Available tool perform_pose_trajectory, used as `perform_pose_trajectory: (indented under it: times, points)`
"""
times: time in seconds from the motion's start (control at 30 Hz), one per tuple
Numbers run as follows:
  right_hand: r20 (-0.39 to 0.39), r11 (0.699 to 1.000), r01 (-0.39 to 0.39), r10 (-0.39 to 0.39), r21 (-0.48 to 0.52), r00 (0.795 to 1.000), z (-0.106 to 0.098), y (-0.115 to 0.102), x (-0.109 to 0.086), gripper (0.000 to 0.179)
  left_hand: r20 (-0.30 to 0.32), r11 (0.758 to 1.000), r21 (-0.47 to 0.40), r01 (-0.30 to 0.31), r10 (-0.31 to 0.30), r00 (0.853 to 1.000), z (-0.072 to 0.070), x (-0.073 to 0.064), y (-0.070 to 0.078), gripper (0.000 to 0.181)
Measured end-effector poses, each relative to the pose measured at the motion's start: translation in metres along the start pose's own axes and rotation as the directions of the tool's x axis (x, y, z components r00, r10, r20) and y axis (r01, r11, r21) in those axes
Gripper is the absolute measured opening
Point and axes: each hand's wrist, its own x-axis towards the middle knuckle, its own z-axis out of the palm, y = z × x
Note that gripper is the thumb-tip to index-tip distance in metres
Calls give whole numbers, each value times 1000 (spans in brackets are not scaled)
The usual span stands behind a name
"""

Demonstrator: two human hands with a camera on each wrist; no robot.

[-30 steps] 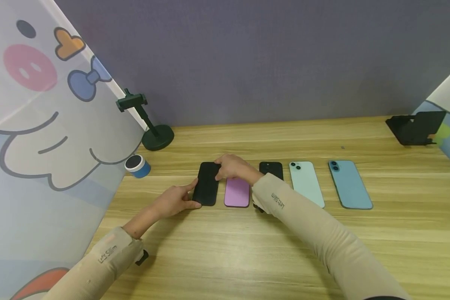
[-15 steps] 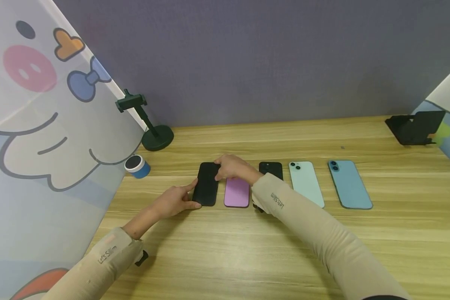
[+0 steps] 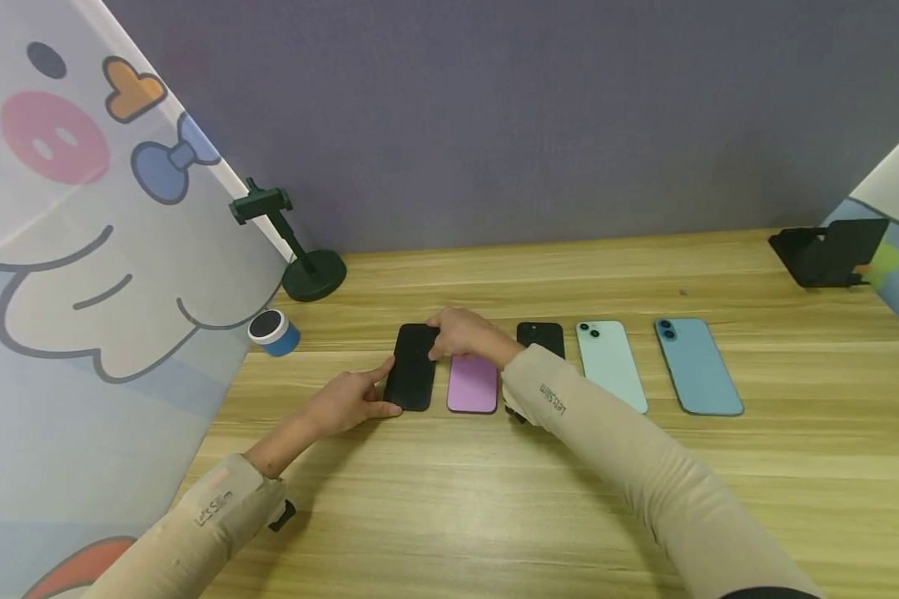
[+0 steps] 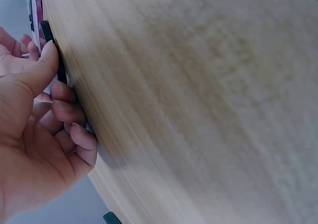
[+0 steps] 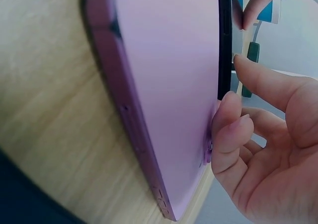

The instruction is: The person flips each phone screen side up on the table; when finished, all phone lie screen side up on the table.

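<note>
A black phone (image 3: 410,383) lies flat at the left end of a row of phones. My left hand (image 3: 348,402) grips its left side, thumb near the lower end. At its upper right corner, my right hand (image 3: 460,334) pinches the phone between thumb and fingers. In the left wrist view the phone's dark edge (image 4: 61,67) shows between thumb and curled fingers. A purple phone (image 3: 474,388) sits just right of it, its top hidden under my right hand; it looms large in the right wrist view, beside the black phone's edge (image 5: 225,45).
Rightward lie a second black phone (image 3: 541,335), partly covered by my sleeve, a pale mint phone (image 3: 612,366) and a blue phone (image 3: 698,366). A dark green phone stand (image 3: 315,274) and a blue-white jar (image 3: 275,334) are at left. A black folding stand (image 3: 831,254) is back right.
</note>
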Motion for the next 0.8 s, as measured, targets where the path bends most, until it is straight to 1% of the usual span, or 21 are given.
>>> perform_pose_trajectory:
  times: [0.43, 0.57, 0.6, 0.67, 0.8]
  points:
    - [11, 1000, -8, 8, 0, 1000, 0, 1, 2, 69, 2, 1000, 8, -9, 9, 1000, 0, 0, 1, 90]
    - [31, 999, 23, -24, 49, 999, -5, 4, -1, 69, 7, 1000, 31, 2, -3, 1000, -4, -1, 3, 90]
    - [30, 997, 33, -35, 66, 999, -8, 6, -3, 68, 2, 999, 36, 8, -9, 1000, -6, -1, 5, 90]
    - [36, 992, 50, -54, 119, 998, -14, 10, -6, 68, -28, 999, 46, 9, -8, 1000, -10, 0, 8, 88]
    - [35, 976, 82, -91, 201, 995, -29, 23, -17, 68, -112, 998, 53, -26, 32, 993, -20, 3, 18, 82]
